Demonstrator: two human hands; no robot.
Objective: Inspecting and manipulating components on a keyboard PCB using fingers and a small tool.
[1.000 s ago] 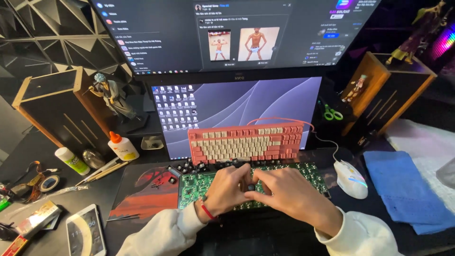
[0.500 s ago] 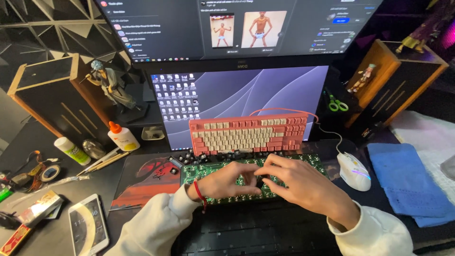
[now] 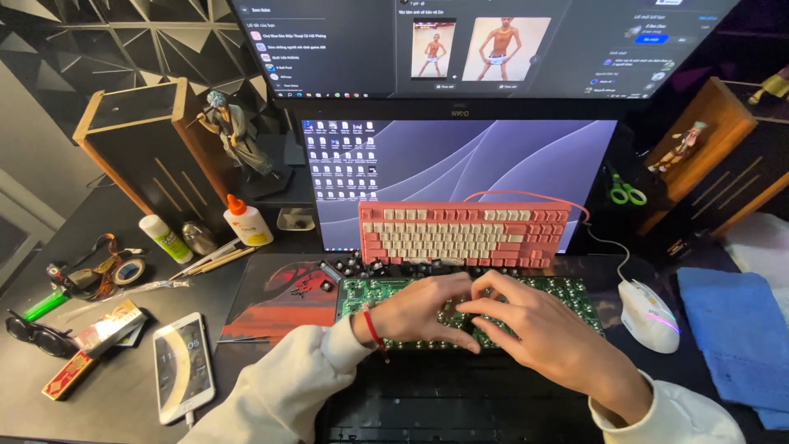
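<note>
Head view, scanning left to right. Far left of the hands, a phone (image 3: 183, 367) is lying flat beside sunglasses (image 3: 34, 335) and tape rolls (image 3: 127, 270); a glue bottle (image 3: 247, 220) and a figurine (image 3: 234, 136) are standing further back, likely parked out of the working area. Left hand (image 3: 419, 311), red band at the wrist, is resting on the bare green circuit board (image 3: 567, 294), fingers curled down onto it. Right hand (image 3: 534, 325) is pressing in just beside it, fingertips meeting the left's over the board's middle. Whether either hand is pinching a small part, I cannot tell. The board is lying directly under both hands, flat on the dark mat, probably for steadiness. Loose keycaps (image 3: 370, 266) are sitting just beyond the left hand. A pink keyboard (image 3: 464, 233) is propped behind the board against a lying screen (image 3: 460, 160), seemingly set aside. Right of the hands: white mouse (image 3: 648, 315), then blue cloth (image 3: 735, 329).
</note>
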